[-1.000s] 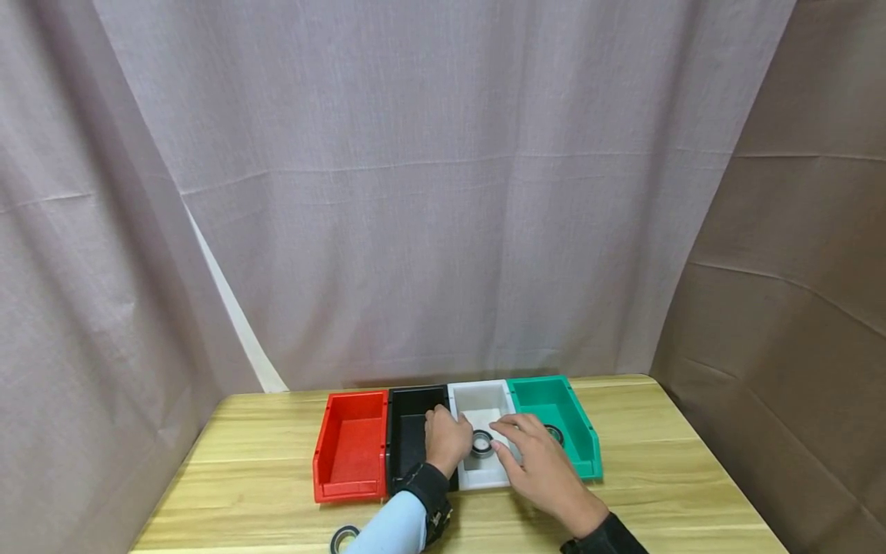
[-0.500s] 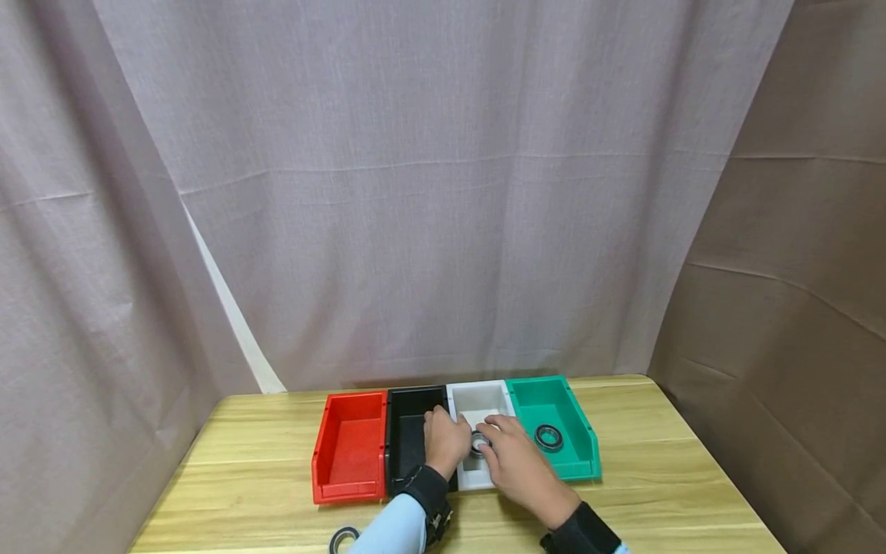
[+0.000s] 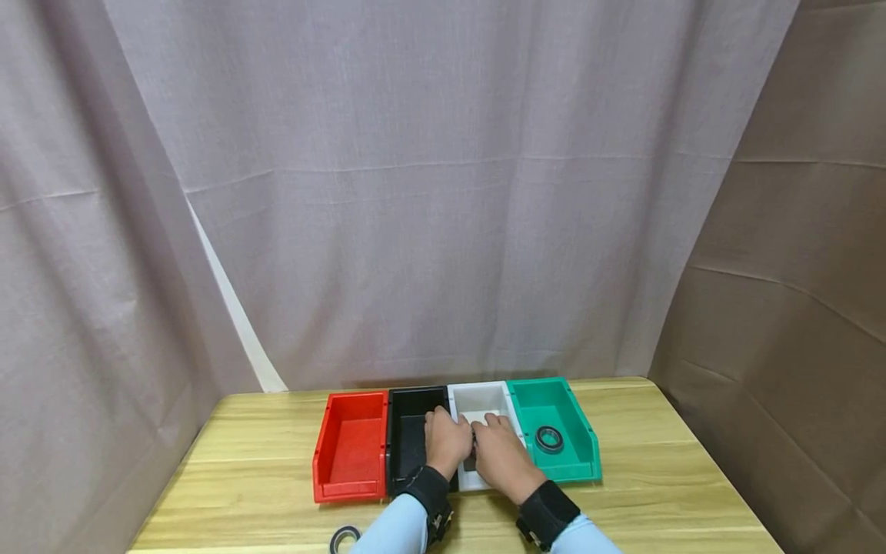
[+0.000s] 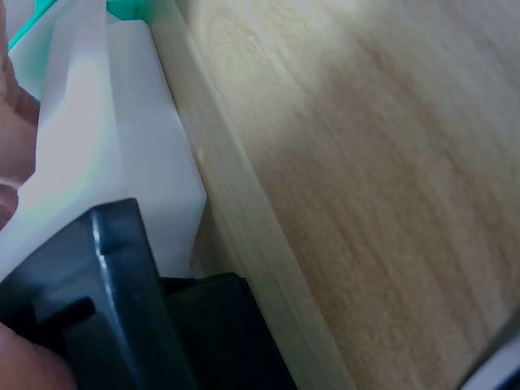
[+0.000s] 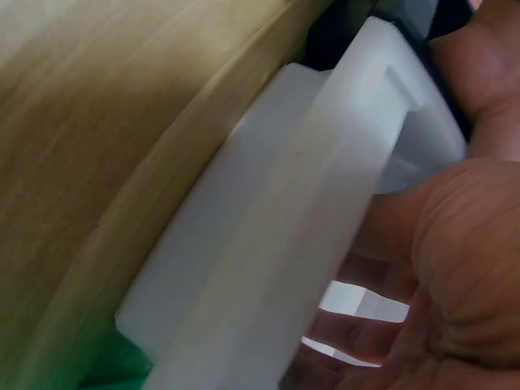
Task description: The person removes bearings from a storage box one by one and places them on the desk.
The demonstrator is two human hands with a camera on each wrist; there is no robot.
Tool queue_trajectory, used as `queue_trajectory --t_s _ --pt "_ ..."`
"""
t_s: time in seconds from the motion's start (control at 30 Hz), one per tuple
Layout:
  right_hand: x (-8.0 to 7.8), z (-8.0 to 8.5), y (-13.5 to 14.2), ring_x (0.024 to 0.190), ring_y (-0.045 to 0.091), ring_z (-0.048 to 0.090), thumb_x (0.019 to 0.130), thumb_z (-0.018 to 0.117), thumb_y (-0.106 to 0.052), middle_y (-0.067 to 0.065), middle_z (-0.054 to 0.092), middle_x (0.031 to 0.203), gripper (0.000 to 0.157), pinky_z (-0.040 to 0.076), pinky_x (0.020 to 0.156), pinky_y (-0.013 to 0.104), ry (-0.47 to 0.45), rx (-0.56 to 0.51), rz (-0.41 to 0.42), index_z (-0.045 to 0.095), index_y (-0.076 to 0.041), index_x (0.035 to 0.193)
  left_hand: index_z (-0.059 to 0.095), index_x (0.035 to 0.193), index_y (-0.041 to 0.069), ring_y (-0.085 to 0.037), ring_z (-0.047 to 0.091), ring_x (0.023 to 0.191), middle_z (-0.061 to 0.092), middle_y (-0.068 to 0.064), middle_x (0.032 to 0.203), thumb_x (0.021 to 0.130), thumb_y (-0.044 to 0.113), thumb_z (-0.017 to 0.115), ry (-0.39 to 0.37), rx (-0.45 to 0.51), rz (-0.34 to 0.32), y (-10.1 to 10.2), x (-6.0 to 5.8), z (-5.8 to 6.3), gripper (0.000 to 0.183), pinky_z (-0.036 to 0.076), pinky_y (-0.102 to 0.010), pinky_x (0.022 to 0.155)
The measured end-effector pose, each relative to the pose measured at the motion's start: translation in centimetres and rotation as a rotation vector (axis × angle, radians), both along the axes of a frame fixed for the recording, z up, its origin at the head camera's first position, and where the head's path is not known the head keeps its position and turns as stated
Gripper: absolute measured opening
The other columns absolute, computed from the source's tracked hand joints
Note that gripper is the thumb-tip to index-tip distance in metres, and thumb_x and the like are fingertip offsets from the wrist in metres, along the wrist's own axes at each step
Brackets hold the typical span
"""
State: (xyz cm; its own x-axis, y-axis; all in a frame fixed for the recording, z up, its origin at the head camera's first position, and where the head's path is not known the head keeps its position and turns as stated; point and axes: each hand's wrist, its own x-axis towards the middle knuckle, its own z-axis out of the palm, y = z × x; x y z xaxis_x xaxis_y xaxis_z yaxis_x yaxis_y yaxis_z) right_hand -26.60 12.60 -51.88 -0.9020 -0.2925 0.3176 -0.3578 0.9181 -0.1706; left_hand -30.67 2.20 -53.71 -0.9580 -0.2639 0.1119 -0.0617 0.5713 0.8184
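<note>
Four small open bins stand in a row in the head view. My left hand (image 3: 446, 441) stays over the wall between the black bin (image 3: 408, 396) and the white bin (image 3: 477, 391), fingers bent; what they hold, if anything, is hidden. My right hand (image 3: 507, 460) reaches into the white bin with thumb and fingers curled about a ring-shaped ball bearing (image 3: 474, 438), of which only a dark sliver shows. In the right wrist view the right hand (image 5: 455, 268) curls behind the wall of the white bin (image 5: 268, 219). Another bearing (image 3: 550, 451) lies in the green bin (image 3: 588, 458).
The red bin (image 3: 349, 488) stands at the row's left end. A third bearing (image 3: 339, 532) lies on the wooden table (image 3: 256, 469) near the front, partly behind the left sleeve (image 3: 398, 523). Grey curtains (image 3: 443, 192) hang behind and at the sides.
My right hand has moved left from beside the green bin into the white bin and drawn together over the bearing, now mostly hidden. The green bin's bearing has come into full view. My left hand has stayed put.
</note>
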Motion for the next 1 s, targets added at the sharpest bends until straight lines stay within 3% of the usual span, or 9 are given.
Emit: queue_trajectory --t_s 0.13,0.3,0.6,1.0 --pt "-0.4 -0.6 -0.1 0.086 0.029 0.06 0.084 0.078 -0.003 0.01 0.069 0.083 0.011 0.046 0.084 0.043 -0.04 0.03 -0.01 0.077 -0.002 0.095 0.061 0.126 -0.016 -0.051 0.063 0.115 0.062 -0.031 0.116 0.098 0.017 0.068 -0.013 0.003 -0.002 0.1 0.0 -0.2 0.044 0.054 -0.06 0.102" --pt "-0.7 -0.7 -0.2 0.076 0.028 0.057 0.08 0.078 0.001 0.01 0.065 0.076 0.009 0.045 0.075 0.041 -0.09 -0.028 -0.008 0.075 -0.002 0.088 0.061 0.124 -0.016 -0.05 0.063 0.113 0.062 -0.03 0.114 0.098 0.017 0.067 -0.006 0.013 0.001 0.2 -0.1 -0.4 0.042 0.054 -0.061 0.101" --pt "-1.4 -1.2 -0.2 0.078 0.03 0.06 0.077 0.081 0.002 0.012 0.068 0.079 0.017 0.049 0.076 0.042 -0.094 -0.038 -0.005 0.074 -0.002 0.093 0.062 0.123 -0.016 -0.05 0.064 0.111 0.062 -0.03 0.113 0.097 0.017 0.068 0.004 0.009 -0.003 0.3 -0.1 -0.5 0.043 0.054 -0.061 0.099" --pt "-1.6 -1.0 -0.8 0.081 0.03 0.062 0.082 0.08 -0.002 0.012 0.07 0.083 0.012 0.05 0.077 0.044 -0.107 -0.023 -0.009 0.075 -0.001 0.093 0.061 0.124 -0.017 -0.051 0.063 0.115 0.061 -0.032 0.117 0.098 0.018 0.067 -0.005 0.028 0.007 0.0 -0.2 -0.2 0.043 0.053 -0.061 0.102"
